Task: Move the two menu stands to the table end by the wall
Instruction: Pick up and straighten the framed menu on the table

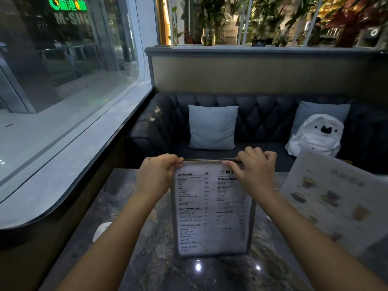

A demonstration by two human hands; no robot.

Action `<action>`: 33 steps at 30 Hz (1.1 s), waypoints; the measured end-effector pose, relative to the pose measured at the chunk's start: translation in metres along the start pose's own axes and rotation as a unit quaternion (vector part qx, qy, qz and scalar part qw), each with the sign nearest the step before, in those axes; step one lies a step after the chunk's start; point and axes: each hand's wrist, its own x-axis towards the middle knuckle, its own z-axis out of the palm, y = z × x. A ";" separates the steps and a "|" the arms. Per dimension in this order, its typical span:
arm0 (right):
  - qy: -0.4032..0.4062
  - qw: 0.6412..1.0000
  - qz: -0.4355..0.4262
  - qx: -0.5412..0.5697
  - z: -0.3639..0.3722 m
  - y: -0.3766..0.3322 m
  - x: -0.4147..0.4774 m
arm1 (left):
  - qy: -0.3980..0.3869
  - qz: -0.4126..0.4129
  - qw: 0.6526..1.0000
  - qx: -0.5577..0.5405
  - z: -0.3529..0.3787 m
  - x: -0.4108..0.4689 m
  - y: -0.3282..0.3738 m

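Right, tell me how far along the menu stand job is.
Done: nothing visibly; neither stand looks parked at an end of the table. In hand: the left hand and right hand grip the top edge of the text menu stand, upright mid-table. Left: the picture menu stand on the right, untouched.

There is a single view, worn on the person's head, looking forward and down along both forearms. It sits close above the left hand and right hand, with the marble table beneath them and the sofa beyond them.
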 end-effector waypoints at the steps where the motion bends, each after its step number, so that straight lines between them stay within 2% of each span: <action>1: 0.001 1.000 0.001 -0.007 -0.001 0.001 -0.002 | -0.002 -0.001 1.000 -0.001 0.001 0.001 0.000; 8: 0.018 1.000 0.015 0.014 -0.002 0.001 -0.006 | -0.018 0.014 1.000 -0.013 0.006 0.004 -0.006; 11: 0.014 0.991 0.088 0.095 -0.002 0.011 -0.019 | -0.027 0.002 0.995 -0.100 0.009 -0.007 -0.019; 14: 0.017 0.951 0.209 0.228 0.001 0.027 -0.040 | -0.038 -0.090 0.979 -0.181 0.017 -0.027 -0.035; 18: -0.070 0.875 0.345 0.333 0.011 0.041 -0.077 | -0.065 -0.201 0.939 -0.271 0.038 -0.057 -0.053; 20: -0.102 0.855 0.366 0.354 0.016 0.043 -0.093 | -0.084 -0.231 0.919 -0.308 0.047 -0.069 -0.058; 25: -0.147 0.831 0.387 0.371 0.027 0.046 -0.116 | -0.117 -0.266 0.877 -0.384 0.065 -0.089 -0.060; 33: -0.155 0.794 0.404 0.426 0.034 0.053 -0.130 | -0.126 -0.284 0.858 -0.409 0.077 -0.103 -0.061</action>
